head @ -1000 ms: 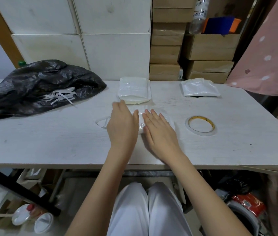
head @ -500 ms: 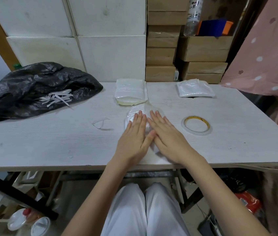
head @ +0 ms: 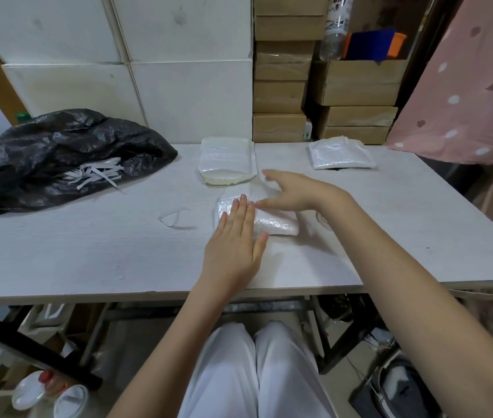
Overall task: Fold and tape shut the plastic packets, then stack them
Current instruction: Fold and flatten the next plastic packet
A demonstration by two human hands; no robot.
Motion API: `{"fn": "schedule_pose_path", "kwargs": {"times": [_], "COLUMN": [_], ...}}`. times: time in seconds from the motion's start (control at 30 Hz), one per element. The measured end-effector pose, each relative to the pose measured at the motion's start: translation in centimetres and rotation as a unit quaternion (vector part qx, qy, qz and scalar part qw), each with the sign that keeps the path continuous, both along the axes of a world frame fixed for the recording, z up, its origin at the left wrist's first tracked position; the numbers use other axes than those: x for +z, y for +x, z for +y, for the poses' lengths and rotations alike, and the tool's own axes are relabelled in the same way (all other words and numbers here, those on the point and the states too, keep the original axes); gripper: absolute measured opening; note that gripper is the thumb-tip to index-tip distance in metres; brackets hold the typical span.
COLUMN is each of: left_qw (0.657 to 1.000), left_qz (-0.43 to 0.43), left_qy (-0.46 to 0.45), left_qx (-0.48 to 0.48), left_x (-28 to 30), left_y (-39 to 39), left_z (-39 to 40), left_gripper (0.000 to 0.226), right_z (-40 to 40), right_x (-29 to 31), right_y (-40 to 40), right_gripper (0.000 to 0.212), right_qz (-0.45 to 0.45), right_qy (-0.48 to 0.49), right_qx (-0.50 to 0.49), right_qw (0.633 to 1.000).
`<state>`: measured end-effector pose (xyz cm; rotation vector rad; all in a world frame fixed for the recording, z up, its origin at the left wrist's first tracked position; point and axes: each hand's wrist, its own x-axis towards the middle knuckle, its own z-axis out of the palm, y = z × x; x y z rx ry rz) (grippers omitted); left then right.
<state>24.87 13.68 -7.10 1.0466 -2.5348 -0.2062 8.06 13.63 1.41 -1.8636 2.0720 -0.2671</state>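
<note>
A black bag (head: 58, 158) lies at the table's (head: 73, 251) far left, with white paper strips (head: 97, 176) on top of it. Nearer the middle, a small curled strip (head: 175, 220) lies on the tabletop, just left of the packet (head: 272, 224) being worked.

That packet sits in the middle of the table, near the front edge. The left hand (head: 236, 245) lies flat on its left part, fingers straight and together, pressing it down. The right hand (head: 293, 194) reaches across above the packet's far side with fingers spread and relaxed; it touches or lifts the clear flap there, but whether it actually pinches the plastic cannot be told.

Just behind the packet, a stack (head: 227, 161) of finished packets rests near the table's back edge. Further right, another pile (head: 341, 153) lies well apart from the stack, also at the back.

Behind the table stand white boxes (head: 178, 70) at left and brown cartons (head: 281, 70) at right. A pink dotted cloth (head: 474, 95) hangs at far right.
</note>
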Motion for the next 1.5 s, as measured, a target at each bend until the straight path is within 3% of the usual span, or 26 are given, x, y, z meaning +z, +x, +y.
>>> {"fn": "schedule_pose_path", "kwargs": {"times": [0.07,0.17,0.3,0.37,0.43,0.5,0.63,0.8,0.97,1.17,1.33,1.43,1.5], "left_qw": [1.0,0.999,0.992,0.995,0.997,0.995,0.994,0.983,0.963,0.969,0.99,0.994,0.995], "left_qz": [-0.004,-0.008,0.036,0.038,-0.019,-0.072,-0.096,0.004,0.053,0.063,0.023,0.006,0.031], "left_qy": [-0.002,-0.029,-0.121,-0.089,-0.045,-0.029,-0.053,-0.18,-0.264,-0.239,-0.134,-0.073,-0.021], "left_qx": [0.002,0.009,0.0,-0.021,-0.055,-0.062,-0.028,-0.034,-0.014,-0.001,-0.042,-0.079,-0.09], "left_x": [0.1,0.7,2.8,4.7,6.2,7.3,7.6,4.8,1.8,0.2,-1.2,-0.9,-0.6], "left_y": [-0.1,0.0,0.0,-0.1,-0.3,-0.6,-0.3,0.7,0.6,0.2,1.2,2.0,2.3], "left_z": [0.2,0.1,-2.3,-3.8,-5.1,-5.8,-5.2,-3.8,-2.8,-1.3,-1.0,-0.9,-0.9], "left_gripper": [0.081,0.077,0.031,0.043,0.074,0.084,0.06,0.037,0.022,0.029,0.05,0.062,0.069], "right_z": [-1.1,-1.3,-0.6,-0.3,0.0,0.3,1.2,2.9,5.0,6.5,7.5,8.3,8.7], "right_x": [-0.1,-0.1,-0.4,-0.6,-0.7,-0.8,-2.0,-4.3,-5.9,-8.5,-8.7,-8.7,-7.9], "right_y": [-0.2,-0.2,0.1,0.4,0.5,0.5,0.6,1.2,1.1,0.9,1.8,1.8,1.9], "right_gripper": [0.071,0.063,0.063,0.058,0.055,0.053,0.043,0.022,0.031,0.039,0.058,0.053,0.048], "right_qz": [-0.002,0.03,0.093,0.112,0.128,0.127,0.128,0.141,0.137,0.156,0.068,-0.13,-0.278], "right_qy": [0.028,-0.021,-0.108,-0.142,-0.163,-0.185,-0.254,-0.37,-0.392,-0.403,-0.279,-0.219,-0.177], "right_qx": [0.0,0.018,0.04,0.047,0.05,0.052,0.041,0.078,0.105,0.09,0.064,0.047,0.021], "right_qw": [1.0,0.999,0.989,0.982,0.977,0.973,0.958,0.915,0.904,0.897,0.956,0.966,0.944]}}
